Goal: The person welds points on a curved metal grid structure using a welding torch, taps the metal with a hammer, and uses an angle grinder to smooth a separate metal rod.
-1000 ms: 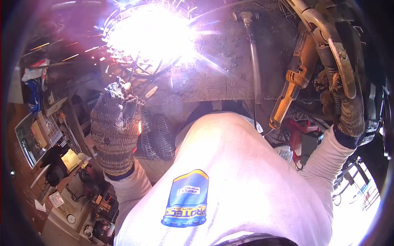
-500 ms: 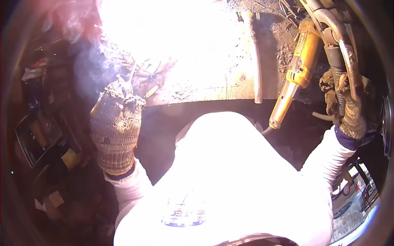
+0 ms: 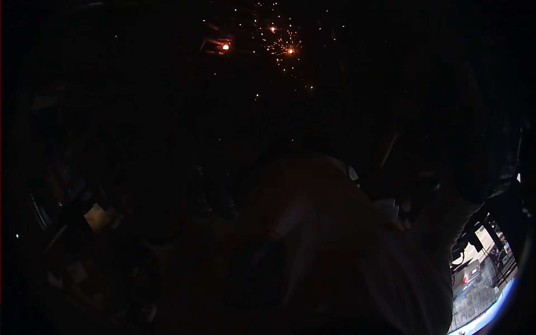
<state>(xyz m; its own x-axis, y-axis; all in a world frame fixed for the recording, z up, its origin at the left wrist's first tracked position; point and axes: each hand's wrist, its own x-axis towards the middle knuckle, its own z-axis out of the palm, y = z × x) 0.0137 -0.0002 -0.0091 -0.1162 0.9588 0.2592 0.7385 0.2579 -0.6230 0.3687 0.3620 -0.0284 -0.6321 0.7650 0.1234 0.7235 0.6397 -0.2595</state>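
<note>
Tiny orange sparks (image 3: pixel 291 51) right of the round glowing orange spot (image 3: pixel 225 47) could scorch the dim cloth shirt (image 3: pixel 318 212) below it; I cannot tell either hand's grip.

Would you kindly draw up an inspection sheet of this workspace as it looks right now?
Surface: too dark to make out.
Job's things: one glowing orange spot at the upper middle, and a burst of sparks right of it; no workpiece discernible.
Clutter: a dim tan item at left; the rest is unclear.
Left hand: lost in darkness; grip cannot be told.
Right hand: likewise.
Cables: nothing seen.
Surroundings: a bright daylit area at lower right; the person's shirt shows faintly.
</note>
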